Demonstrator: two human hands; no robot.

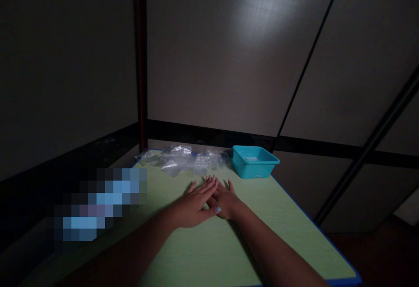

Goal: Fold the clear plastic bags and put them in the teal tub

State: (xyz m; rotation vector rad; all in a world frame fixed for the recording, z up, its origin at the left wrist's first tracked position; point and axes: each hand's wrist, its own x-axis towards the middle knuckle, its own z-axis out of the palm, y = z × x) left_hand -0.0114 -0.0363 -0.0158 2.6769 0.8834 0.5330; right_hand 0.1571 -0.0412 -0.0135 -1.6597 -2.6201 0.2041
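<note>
My left hand [196,204] lies over the fingers of my right hand [225,200], near the middle of the green table [288,234]. The left fingers are stretched out and hold nothing; a light blue nail shows on the thumb. Beneath them, the right hand rests palm down with its fingers spread, some of them covered. Beyond the fingertips lie several clear plastic bags [176,160], crumpled along the far edge. A turquoise basket [253,167] stands upright at the far right corner, with something pale inside.
A pixelated blue patch [111,195] covers the table's left edge; what it hides cannot be made out. Dark-framed grey panels [212,60] rise behind the table and at the left. Blue edging [304,210] runs along the table's right side.
</note>
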